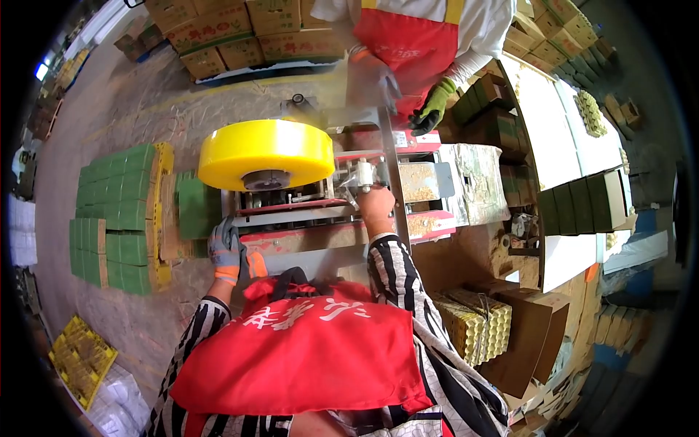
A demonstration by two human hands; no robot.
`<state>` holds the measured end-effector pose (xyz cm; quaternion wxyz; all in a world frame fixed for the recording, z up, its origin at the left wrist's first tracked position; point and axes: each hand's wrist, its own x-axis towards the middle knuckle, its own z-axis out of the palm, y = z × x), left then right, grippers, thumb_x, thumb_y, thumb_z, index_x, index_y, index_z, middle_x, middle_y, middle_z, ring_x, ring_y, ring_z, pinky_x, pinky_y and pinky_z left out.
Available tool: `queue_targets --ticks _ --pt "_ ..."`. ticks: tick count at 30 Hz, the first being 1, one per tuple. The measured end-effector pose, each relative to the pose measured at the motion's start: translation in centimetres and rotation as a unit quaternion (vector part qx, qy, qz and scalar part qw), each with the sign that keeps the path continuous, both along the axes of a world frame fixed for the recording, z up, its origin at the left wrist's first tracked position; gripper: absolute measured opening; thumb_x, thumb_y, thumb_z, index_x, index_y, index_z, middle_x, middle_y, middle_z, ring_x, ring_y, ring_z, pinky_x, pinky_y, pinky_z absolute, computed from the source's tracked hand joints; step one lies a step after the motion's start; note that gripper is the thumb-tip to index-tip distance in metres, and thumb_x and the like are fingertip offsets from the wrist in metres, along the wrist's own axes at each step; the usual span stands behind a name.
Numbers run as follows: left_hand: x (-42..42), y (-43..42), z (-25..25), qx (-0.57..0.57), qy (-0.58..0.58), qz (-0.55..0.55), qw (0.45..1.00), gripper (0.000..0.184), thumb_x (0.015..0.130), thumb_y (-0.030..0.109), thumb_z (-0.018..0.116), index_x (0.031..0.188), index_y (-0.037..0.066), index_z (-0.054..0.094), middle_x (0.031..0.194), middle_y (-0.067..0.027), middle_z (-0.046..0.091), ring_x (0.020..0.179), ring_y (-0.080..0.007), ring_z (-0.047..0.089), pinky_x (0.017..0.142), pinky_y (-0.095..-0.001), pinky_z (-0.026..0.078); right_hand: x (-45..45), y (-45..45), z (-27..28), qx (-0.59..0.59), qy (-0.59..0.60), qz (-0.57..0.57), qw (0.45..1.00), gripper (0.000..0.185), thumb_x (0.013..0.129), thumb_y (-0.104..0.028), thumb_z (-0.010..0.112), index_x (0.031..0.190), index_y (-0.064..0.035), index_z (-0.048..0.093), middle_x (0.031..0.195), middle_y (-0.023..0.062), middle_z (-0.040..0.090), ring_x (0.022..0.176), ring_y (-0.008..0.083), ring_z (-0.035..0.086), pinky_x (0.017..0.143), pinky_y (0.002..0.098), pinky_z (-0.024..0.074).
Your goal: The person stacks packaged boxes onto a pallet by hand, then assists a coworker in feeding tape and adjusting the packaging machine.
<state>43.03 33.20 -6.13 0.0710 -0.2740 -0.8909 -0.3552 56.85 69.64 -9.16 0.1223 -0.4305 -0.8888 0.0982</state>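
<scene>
My left hand (pixel 226 247), in a grey glove with an orange cuff, rests at the left end of the red-sided machine (pixel 298 237), beside a green box (pixel 199 209). Its fingers lie extended along the machine's edge. An orange and grey glove (pixel 255 264) lies just right of it. My bare right hand (pixel 376 206) reaches into the middle of the machine, fingers against a pale metal and white part (pixel 364 175); what they hold, if anything, is too small to tell. A big yellow tape roll (pixel 266 154) sits on the machine, left of my right hand.
Across the machine stands a co-worker in a red apron (pixel 408 54), wearing a green and black glove (pixel 432 106). Stacked green boxes (pixel 120 211) are at the left. At the right are a white table (pixel 564 258), egg trays (pixel 473 328) and open cartons (pixel 520 328).
</scene>
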Motion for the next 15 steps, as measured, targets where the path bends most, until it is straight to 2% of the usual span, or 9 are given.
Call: queue_targets --ticks 4,7,15 --pt "0.1 0.0 -0.1 0.007 0.002 0.001 1.0 0.032 0.091 0.016 0.058 0.122 0.008 0.061 0.111 -0.0171 0.063 0.102 -0.0372 0.059 0.09 -0.0409 0.047 0.1 -0.3 0.5 -0.018 0.022 -0.02 0.999 0.02 0.077 -0.023 0.06 0.069 -0.0102 0.072 0.072 0.0119 0.069 0.064 0.0303 0.068 0.058 0.0407 0.0537" --pt "0.2 -0.1 -0.2 0.012 0.011 0.002 1.0 0.032 0.091 0.015 0.058 0.122 0.008 0.061 0.111 -0.0169 0.063 0.102 -0.0371 0.059 0.09 -0.0409 0.046 -0.2 -0.2 -0.6 -0.045 0.012 -0.053 0.997 0.024 0.076 -0.028 0.064 0.074 -0.0049 0.073 0.073 0.019 0.069 0.068 0.0378 0.069 0.066 0.0458 0.0565" --pt "0.0 -0.2 -0.6 0.021 0.002 0.005 1.0 0.031 0.091 0.013 0.059 0.121 0.008 0.062 0.111 -0.0168 0.063 0.102 -0.0373 0.059 0.091 -0.0409 0.046 -0.1 -0.2 2.6 -0.171 -0.044 -0.019 0.984 0.029 0.077 -0.027 0.062 0.092 -0.0045 0.072 0.095 0.0208 0.07 0.09 0.0365 0.068 0.081 0.0435 0.0545"
